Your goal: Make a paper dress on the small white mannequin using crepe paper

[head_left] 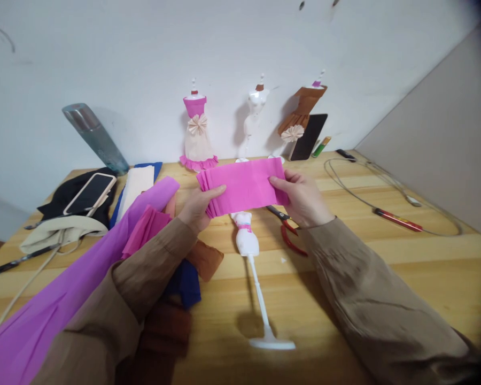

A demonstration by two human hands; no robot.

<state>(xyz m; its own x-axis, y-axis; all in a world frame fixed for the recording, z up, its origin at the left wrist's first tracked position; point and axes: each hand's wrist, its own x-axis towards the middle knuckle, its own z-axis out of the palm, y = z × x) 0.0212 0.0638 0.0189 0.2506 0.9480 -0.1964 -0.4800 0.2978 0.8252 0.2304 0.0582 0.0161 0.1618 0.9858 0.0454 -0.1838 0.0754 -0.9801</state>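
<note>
A strip of pink crepe paper [246, 187] is stretched level between my two hands, its left end gathered in small folds. My left hand [196, 208] pinches the folded end, thumb on top. At the opposite end, my right hand [302, 198] grips the strip between thumb and fingers. Below the paper a small white mannequin [248, 243] with a pink band around it lies on the table or leans there; its upper part is hidden by the strip. Red-handled scissors [291, 240] lie close to my right wrist, partly covered.
Purple crepe paper [92, 262] and other coloured pieces lie at the left, near a phone [90, 193] and a bottle [96, 139]. Along the wall stand a pink-dressed mannequin [195, 131], a bare one [254, 120] and a brown-dressed one [304, 109]. A red tool with a cable [398, 220] lies right.
</note>
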